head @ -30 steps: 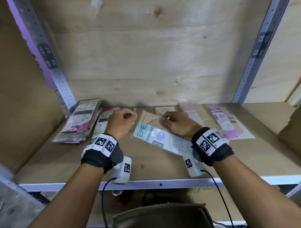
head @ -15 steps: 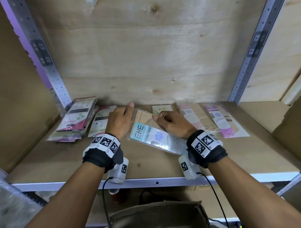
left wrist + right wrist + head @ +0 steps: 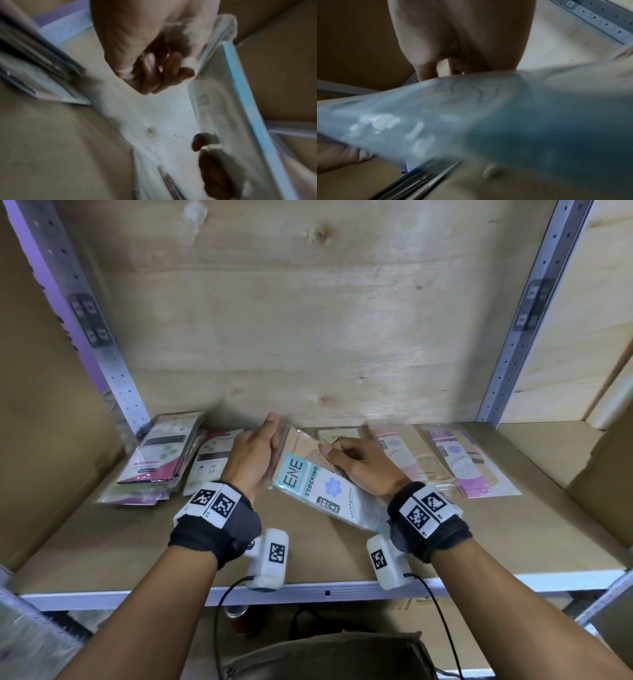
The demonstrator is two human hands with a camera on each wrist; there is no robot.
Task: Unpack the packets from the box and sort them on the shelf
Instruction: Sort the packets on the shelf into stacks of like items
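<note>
A clear packet (image 3: 318, 491) with a light-blue "ENE STOCKING" card and beige stockings hangs slanted just above the wooden shelf (image 3: 325, 556). My left hand (image 3: 263, 453) holds its left edge, thumb pointing up and fingers curled under the plastic (image 3: 163, 70). At the packet's top my right hand (image 3: 342, 457) pinches it, with curled fingers over the beige part. The right wrist view is filled by the blurred blue packet (image 3: 471, 115) below my palm (image 3: 458, 40). Through the plastic (image 3: 231, 108) the right hand's fingers (image 3: 221, 175) show dark.
Packets lie in groups along the back of the shelf: a pink and green stack (image 3: 161, 453) at left, white ones (image 3: 212, 460), another ENE packet (image 3: 337, 436), pink ones (image 3: 400, 453), purple ones (image 3: 469, 463). Metal uprights (image 3: 113, 364) (image 3: 520, 337) frame the bay. Cardboard (image 3: 609, 474) stands at right.
Both hands carried the packet a little toward the back of the shelf. My left thumb straightened and now points up along the packet's left edge.
</note>
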